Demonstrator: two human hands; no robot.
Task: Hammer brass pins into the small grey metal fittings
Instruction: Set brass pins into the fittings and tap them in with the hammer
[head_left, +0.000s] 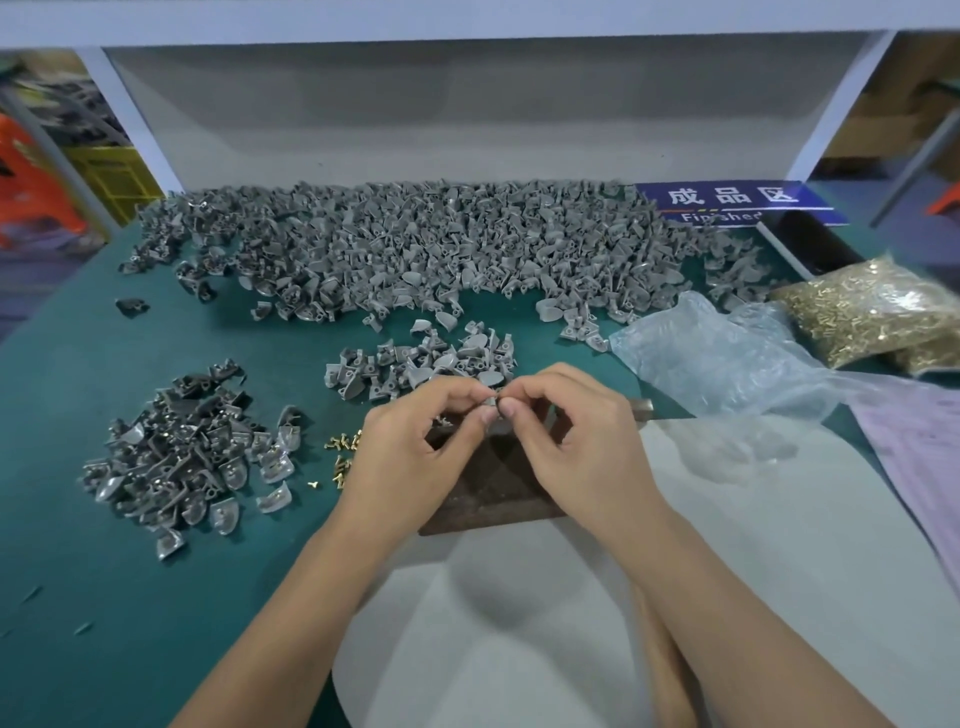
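My left hand (415, 441) and my right hand (566, 431) meet above a dark rusty metal block (488, 488). Between their fingertips they pinch one small grey fitting (491, 401); whether a pin sits in it I cannot tell. Loose brass pins (340, 457) lie on the green mat just left of my left hand. A small heap of grey fittings (415, 364) lies right behind my hands. A darker heap of fittings (192, 452) with brass showing in them sits at the left. A hammer's handle end (641, 406) peeks out behind my right hand.
A very large heap of grey fittings (441, 244) spreads across the back of the green table (78, 545). Clear bags of brass pins (872, 312) and an empty crumpled bag (727, 358) lie at the right. A blue sign (737, 202) stands at the back right.
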